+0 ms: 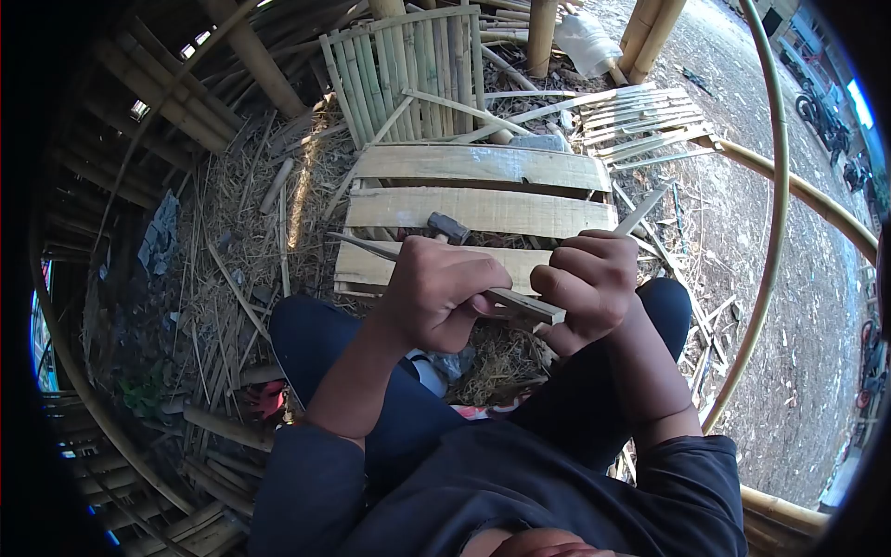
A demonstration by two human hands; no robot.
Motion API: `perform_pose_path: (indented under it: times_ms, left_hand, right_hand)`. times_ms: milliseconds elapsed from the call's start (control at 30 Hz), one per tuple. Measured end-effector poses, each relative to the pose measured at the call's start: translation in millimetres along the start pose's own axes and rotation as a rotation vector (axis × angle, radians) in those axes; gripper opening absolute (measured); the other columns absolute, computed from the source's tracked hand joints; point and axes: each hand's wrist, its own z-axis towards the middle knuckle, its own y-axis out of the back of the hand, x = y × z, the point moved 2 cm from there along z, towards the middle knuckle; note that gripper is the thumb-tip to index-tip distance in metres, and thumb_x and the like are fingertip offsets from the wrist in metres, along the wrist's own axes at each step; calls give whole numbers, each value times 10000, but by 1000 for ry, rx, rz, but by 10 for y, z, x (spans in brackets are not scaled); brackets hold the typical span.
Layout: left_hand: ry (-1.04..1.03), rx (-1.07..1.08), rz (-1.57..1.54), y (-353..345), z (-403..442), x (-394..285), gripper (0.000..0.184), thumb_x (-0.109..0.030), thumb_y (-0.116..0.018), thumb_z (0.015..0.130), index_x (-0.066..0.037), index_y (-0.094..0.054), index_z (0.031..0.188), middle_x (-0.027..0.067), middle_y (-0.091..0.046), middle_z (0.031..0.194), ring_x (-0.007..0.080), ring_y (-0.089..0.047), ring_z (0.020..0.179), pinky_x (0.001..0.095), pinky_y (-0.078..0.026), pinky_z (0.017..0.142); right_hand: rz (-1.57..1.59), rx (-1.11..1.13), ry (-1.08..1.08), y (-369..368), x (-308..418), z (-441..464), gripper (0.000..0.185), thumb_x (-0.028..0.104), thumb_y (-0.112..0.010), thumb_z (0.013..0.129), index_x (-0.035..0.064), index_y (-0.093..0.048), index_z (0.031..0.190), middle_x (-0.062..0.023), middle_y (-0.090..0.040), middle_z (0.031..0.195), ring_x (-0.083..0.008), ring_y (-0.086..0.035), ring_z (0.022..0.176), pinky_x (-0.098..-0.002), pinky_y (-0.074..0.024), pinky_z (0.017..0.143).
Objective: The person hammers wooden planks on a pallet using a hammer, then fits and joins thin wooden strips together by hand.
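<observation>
My left hand point(441, 290) is closed round a thin bamboo strip point(527, 304), whose squared end points right toward my other hand; its pointed far end sticks out at the left. Beside it, my right hand point(594, 283) is wrapped round the handle of a knife, and the knife's blade point(643, 211) rises to the upper right from the fist. Both hands are over my lap, close together. Behind them lies a low slatted wooden bench point(483, 211), with a hammer point(448, 227) resting on it near my left hand.
A bamboo slat panel point(408, 79) leans behind the bench. More slats point(640, 121) lie at the upper right. A curved bamboo pole point(778, 186) rises at the right. Straw and offcuts cover the ground; a red glove-like object point(266, 399) lies at the lower left.
</observation>
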Motion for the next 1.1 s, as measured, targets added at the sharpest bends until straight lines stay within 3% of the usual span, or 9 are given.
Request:
perform_pose_path:
  times_ms: [100, 133, 200, 300, 400, 467, 500, 800, 1100]
  left_hand:
    - [30, 57, -40, 29, -11, 1, 133, -78, -638, 706, -70, -660, 837, 98, -629, 671, 327, -644, 597, 405, -452, 502]
    - [24, 45, -63, 9, -21, 10, 139, -189, -582, 826, -69, -651, 811, 81, -612, 654, 306, -628, 568, 394, -433, 496]
    - [12, 20, -108, -46, -41, 39, 488, -412, -471, 1065, -68, -632, 759, 47, -579, 622, 264, -594, 509, 372, -397, 485]
    - [45, 82, -141, -25, -39, 48, 500, -424, -463, 1070, -72, -635, 760, 47, -583, 622, 271, -595, 512, 375, -402, 490]
    - [51, 90, -191, -18, -50, 72, 460, -403, -504, 1055, -65, -637, 772, 54, -597, 636, 276, -605, 530, 377, -413, 496]
    - [60, 113, -134, 51, -14, 37, 96, -141, -609, 812, -65, -660, 840, 85, -624, 678, 322, -642, 612, 395, -464, 536]
    - [64, 124, -106, 76, 6, 21, 191, -10, -661, 690, -64, -672, 873, 101, -637, 699, 345, -660, 652, 404, -490, 557]
    - [69, 237, -142, 134, 3, -6, 303, 65, -682, 637, -50, -669, 917, 91, -664, 739, 322, -688, 683, 397, -513, 580]
    - [26, -118, -5, 46, 6, -1, 222, 66, -623, 698, -42, -672, 887, 97, -643, 697, 289, -673, 612, 361, -496, 544]
  right_hand:
    - [19, 5, 25, -12, -8, -12, 318, 393, -708, 670, 126, -547, 730, 9, -399, 578, -182, -452, 425, -347, -342, 396]
    - [25, 8, 34, -13, -14, -23, 339, 422, -716, 703, 127, -549, 732, 9, -402, 580, -182, -453, 425, -346, -343, 396]
    - [21, 32, 54, 8, -21, -15, 348, 433, -712, 745, 128, -546, 726, 8, -403, 583, -180, -452, 427, -345, -341, 397]
    - [18, 43, 72, 1, -22, -19, 368, 451, -704, 793, 130, -541, 718, 8, -398, 584, -177, -452, 429, -342, -338, 398]
    - [11, 47, 70, -11, -24, -27, 383, 463, -701, 816, 132, -540, 710, 8, -394, 586, -177, -452, 430, -338, -340, 400]
    - [4, 46, 61, -11, -20, -18, 389, 467, -700, 825, 132, -541, 710, 6, -395, 589, -178, -455, 434, -339, -346, 404]
    - [0, 43, 53, -7, -13, -8, 391, 469, -699, 830, 131, -542, 711, 4, -398, 592, -180, -459, 437, -340, -350, 406]
    - [134, 143, -10, -58, 43, 21, 409, 495, -726, 822, 112, -583, 818, -24, -472, 642, -229, -555, 512, -362, -412, 455]
    - [-62, 34, -76, -102, 61, 25, 346, 386, -753, 790, 86, -594, 858, -34, -488, 644, -230, -570, 514, -376, -414, 460]
